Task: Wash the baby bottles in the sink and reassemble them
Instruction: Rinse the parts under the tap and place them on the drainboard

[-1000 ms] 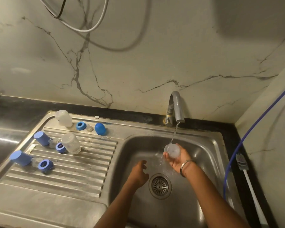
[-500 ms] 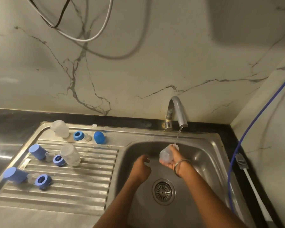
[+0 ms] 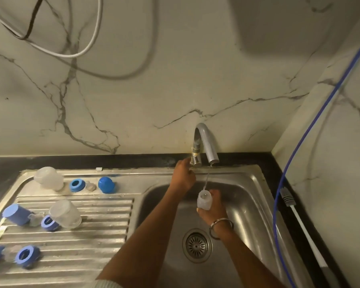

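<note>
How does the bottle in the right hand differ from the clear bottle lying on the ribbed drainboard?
The held bottle stands upright with its mouth up under the tap's thin stream; the drainboard bottle lies tilted and unheld. The right hand grips the first over the sink basin; the second rests beside a blue ring. Both are translucent and capless.

Dim, warm light; soft cable shadows on the wall (image 3: 175,80), wide-angle bending at edges, slightly soft focus.

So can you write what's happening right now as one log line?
left hand: on tap valve | right hand: holds bottle upright under thin stream | other bottle parts: on drainboard
</note>
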Tool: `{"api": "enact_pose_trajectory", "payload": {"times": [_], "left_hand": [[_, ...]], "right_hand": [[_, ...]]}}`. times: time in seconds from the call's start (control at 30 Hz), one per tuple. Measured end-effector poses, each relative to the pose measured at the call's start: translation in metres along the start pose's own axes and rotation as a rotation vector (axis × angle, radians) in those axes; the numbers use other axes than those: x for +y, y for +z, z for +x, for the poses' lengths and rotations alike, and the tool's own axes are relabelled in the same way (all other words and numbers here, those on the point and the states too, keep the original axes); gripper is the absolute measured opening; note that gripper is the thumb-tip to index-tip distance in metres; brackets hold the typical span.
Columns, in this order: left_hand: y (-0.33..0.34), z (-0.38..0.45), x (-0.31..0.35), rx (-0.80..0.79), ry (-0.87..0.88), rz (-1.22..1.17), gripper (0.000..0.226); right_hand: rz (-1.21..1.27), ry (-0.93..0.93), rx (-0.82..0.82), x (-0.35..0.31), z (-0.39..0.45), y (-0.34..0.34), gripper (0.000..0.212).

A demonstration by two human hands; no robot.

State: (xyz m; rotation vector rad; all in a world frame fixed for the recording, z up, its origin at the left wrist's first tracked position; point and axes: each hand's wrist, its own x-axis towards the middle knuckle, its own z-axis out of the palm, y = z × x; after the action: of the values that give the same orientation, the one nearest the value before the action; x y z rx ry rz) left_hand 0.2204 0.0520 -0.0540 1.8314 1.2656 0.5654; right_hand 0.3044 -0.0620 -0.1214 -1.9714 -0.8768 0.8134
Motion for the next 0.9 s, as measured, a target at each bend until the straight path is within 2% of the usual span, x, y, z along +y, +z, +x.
{"api": "enact_pose_trajectory", "payload": {"times": [0.2,0.53,0.9], "left_hand": [[0.007,0.006,0.002,-0.045,-0.023,-0.007,0.071],[0.009,0.005,0.001,-0.037,-0.016,-0.008,0.062],[0.013,0.007,-0.009,-0.045,0.023,0.057,0.077]], "right_hand": [[-0.022,-0.025,-0.044,0.004,-0.001,-0.003,0.043],[0.076,-0.047,-0.02,0.003,-0.001,-0.006,0.048],[0.087,-0.039,-0.025,0.004,-0.002,-0.005,0.048]]}}
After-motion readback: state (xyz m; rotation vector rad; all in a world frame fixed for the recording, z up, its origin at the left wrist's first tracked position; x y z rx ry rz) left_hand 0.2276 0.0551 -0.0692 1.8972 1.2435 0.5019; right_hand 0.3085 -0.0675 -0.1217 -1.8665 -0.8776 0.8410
